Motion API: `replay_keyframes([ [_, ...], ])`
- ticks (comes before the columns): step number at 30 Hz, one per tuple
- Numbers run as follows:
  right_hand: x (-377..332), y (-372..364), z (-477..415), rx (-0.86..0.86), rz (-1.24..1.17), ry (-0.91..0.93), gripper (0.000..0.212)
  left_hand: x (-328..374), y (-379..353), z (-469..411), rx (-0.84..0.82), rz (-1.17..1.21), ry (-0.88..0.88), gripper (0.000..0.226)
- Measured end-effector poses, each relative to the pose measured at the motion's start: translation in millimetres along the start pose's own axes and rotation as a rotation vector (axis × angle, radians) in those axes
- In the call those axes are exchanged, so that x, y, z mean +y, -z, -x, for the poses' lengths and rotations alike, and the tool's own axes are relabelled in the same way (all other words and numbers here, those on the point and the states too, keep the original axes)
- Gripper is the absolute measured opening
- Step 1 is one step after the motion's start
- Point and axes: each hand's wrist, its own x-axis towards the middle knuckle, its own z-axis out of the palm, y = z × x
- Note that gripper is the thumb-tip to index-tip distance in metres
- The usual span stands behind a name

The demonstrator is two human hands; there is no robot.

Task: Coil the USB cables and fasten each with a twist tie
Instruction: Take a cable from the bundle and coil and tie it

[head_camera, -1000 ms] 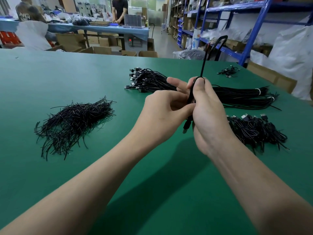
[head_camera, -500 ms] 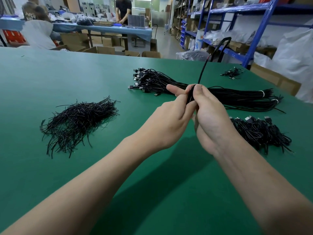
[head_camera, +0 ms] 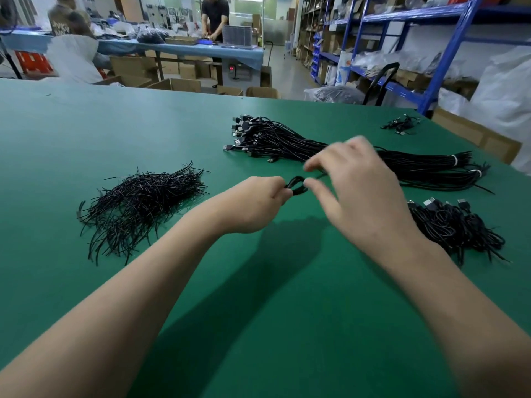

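Here, over the middle of the green table (head_camera: 86,124), the left hand (head_camera: 253,205) pinches a small coiled USB cable (head_camera: 296,185), the right hand (head_camera: 365,191) hovers loose-fingered beside it, blocking part of the cable bundle (head_camera: 287,139) behind, with twist ties (head_camera: 140,202) leftward and a heap of coiled cables (head_camera: 459,228) by the right edge.

Twist-tie pile (head_camera: 143,205) left on the table (head_camera: 71,124), cable bundle (head_camera: 287,142) behind centre, coiled cables (head_camera: 454,225) right.

I see a matt green table (head_camera: 86,124), smooth and even. The twist ties (head_camera: 140,202) look like thin black plastic with glossy glints. The USB cables (head_camera: 287,139) wear smooth black sheathing, their plugs (head_camera: 229,147) tipped in bright metal.
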Motion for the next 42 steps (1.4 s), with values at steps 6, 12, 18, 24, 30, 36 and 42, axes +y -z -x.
replay_keyframes([
  [6,2,-24,6,-0.583,0.046,-0.049,0.033,-3,-3,2,-0.221,-0.174,-0.057,0.030],
  [12,14,-33,14,-0.746,-0.064,-0.001,0.018,-5,-12,3,-0.349,-0.185,-0.121,0.024],
  [18,15,-38,19,-0.679,-0.149,-0.006,0.015,-10,-12,1,-0.352,-0.155,-0.132,0.022],
  [24,6,-42,25,-0.548,-0.117,0.004,0.019,-11,-10,2,-0.301,-0.160,-0.100,0.035],
  [30,-1,-56,34,-0.443,-0.090,0.002,0.017,-14,-11,1,-0.307,-0.258,-0.096,0.037],
  [36,-4,-66,44,-0.350,-0.214,-0.094,0.019,-13,-1,2,-0.290,-0.203,-0.095,0.038],
  [42,1,-74,45,-0.301,-0.385,-0.336,0.029,-61,49,5,0.223,-0.301,0.106,0.030],
])
